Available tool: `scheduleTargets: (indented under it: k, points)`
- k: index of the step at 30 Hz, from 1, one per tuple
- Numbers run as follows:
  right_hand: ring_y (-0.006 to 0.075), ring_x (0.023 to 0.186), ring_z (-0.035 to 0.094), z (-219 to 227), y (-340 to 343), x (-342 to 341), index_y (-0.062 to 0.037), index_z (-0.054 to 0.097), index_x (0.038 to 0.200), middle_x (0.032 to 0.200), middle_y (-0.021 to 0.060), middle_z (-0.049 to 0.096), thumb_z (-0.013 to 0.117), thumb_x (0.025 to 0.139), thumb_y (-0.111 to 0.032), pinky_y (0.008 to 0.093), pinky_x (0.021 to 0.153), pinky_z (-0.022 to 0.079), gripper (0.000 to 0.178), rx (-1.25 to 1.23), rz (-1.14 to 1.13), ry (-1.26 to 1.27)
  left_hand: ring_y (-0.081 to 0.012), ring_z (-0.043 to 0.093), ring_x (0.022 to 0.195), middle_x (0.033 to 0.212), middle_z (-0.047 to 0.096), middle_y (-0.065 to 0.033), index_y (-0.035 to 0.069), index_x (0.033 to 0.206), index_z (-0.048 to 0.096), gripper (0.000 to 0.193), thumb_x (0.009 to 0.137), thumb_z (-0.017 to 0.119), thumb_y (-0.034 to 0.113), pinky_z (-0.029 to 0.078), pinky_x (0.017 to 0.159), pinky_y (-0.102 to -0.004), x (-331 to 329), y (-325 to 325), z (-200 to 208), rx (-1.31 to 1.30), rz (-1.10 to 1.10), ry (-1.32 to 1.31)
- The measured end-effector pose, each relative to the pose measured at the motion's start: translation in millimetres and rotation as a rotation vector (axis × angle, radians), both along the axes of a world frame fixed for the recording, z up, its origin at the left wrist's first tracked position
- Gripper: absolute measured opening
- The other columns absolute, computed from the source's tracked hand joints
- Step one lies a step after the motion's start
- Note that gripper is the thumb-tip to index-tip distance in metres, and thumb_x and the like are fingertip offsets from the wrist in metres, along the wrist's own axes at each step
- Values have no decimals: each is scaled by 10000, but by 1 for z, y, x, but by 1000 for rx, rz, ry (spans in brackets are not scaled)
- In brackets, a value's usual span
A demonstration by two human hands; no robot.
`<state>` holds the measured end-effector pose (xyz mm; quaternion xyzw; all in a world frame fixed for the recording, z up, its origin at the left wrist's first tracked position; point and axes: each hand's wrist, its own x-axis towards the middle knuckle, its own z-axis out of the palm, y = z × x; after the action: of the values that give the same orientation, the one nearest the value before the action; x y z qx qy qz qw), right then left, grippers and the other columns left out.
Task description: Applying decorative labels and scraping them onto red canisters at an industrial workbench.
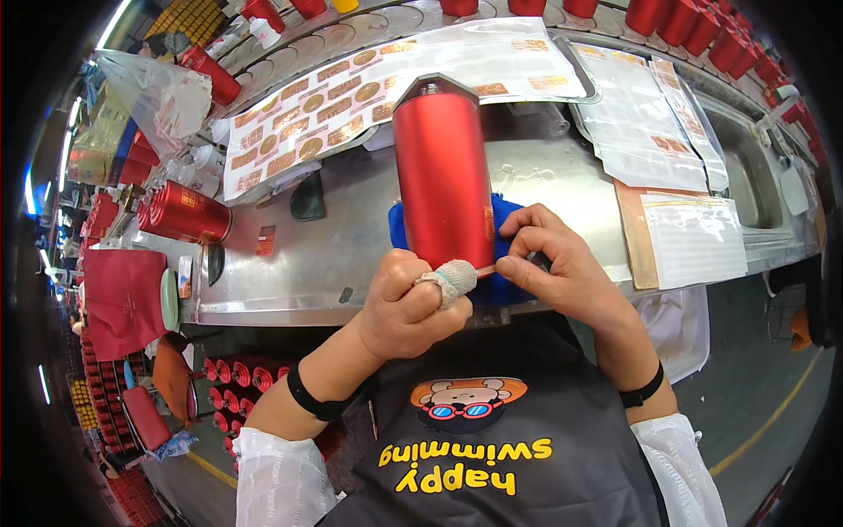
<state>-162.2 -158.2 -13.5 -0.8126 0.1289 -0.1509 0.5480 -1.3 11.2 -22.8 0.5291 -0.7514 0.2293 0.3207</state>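
A shiny red canister (441,171) lies lengthwise before me, its dark angular end pointing away. Under it a blue cloth (507,216) shows on both sides. My left hand (413,306) is a fist at the canister's near end, with a knitted cover (455,279) over one digit pressed against the edge. What its curled fingers hold, if anything, is hidden. My right hand (558,270) makes a pinch beside the near right edge, thumb and forefinger almost together. A thin pale edge shows between the hands, too small to name.
Sheets of gold-and-red stickers (329,105) lie along the steel table (544,176); more sheets (637,114) sit at right near a sink (746,167). Red canisters (189,211) lie at left, others line the back conveyor (378,18). A dark flat piece (307,197) rests left of the cloth.
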Motion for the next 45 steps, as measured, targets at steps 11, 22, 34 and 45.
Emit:
scheduleTargets:
  k: [11, 22, 34, 45]
  points:
    - [285, 1021, 510, -2, 1, -1, -26, 582, 772, 1058, 110, 560, 716, 824, -181, 364, 880, 426, 211, -3, -13, -13, -228, 452, 832, 810, 455, 12, 162, 738, 646, 206, 535, 681, 154, 399, 614, -340, 2, -1, 0, 9, -34, -4]
    - [149, 997, 594, -2, 3, -10, -19, 595, 1155, 1139, 74, 607, 601, 896, -34, 272, 834, 495, 259, 332, -226, -258, -259, 455, 917, 939, 545, -36, 168, 866, 620, 264, 621, 710, 123, 405, 744, -384, -2, 2, 6, 59, 34, -63]
    - [61, 858, 598, 3, -5, -25, -14, 579, 1178, 982, 27, 638, 606, 893, -65, 223, 746, 511, 290, 479, 64, -51, -363, 428, 1158, 1279, 513, -219, 68, 1129, 559, 385, 769, 686, 109, 349, 990, -450, -16, 4, 14, 184, 262, 396]
    - [150, 1020, 595, 14, -1, -25, -26, 593, 1197, 1212, 126, 592, 582, 883, -18, 275, 824, 498, 313, 315, 92, -172, -352, 379, 1191, 1296, 526, -188, 107, 996, 672, 246, 757, 658, 49, 249, 1071, -443, -26, -4, 17, 171, 203, 452]
